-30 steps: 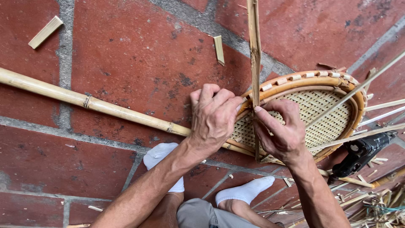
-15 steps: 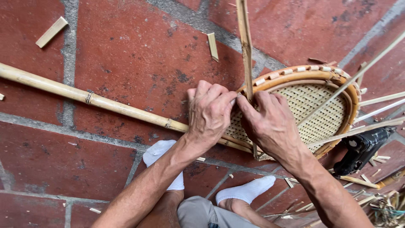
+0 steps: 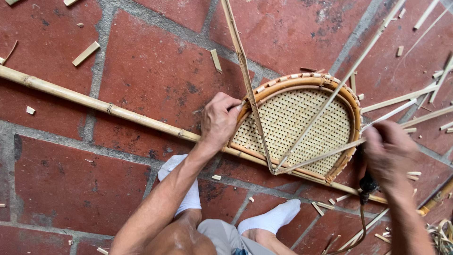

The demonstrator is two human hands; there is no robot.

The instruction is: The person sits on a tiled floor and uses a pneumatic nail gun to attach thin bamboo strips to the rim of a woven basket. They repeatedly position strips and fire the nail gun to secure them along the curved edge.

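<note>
Left hand point(image 3: 218, 123) at frame centre, fingers curled, gripping the left rim of the tray point(image 3: 302, 127) & pinching a thin strip point(image 3: 245, 80) against it. Strip runs from the top edge of frame down across the weave to the tray's lower edge.

Tray = half-round woven cane piece w/ bound rim, lying flat on the brick floor point(image 3: 155, 71), centre-right of frame, its straight edge along a long pole point(image 3: 94, 104). Pole goes diagonally from the left edge of frame, under the left wrist, on toward lower right. Two more thin splints point(image 3: 330, 101) cross the weave, meeting the strip near the tray's lower edge.

Right hand point(image 3: 389, 153) at right of frame, blurred; sits just beside the tray's right end, over a dark tool point(image 3: 368, 184) w/ a cord trailing down. Can't tell if it's closed on anything or what it touches.

More splints fan out at upper right. Short offcuts point(image 3: 86, 53) scattered on the bricks, upper left & lower right. Two feet in white socks point(image 3: 273, 218) at the bottom of frame, one under the left forearm, one below the tray.
</note>
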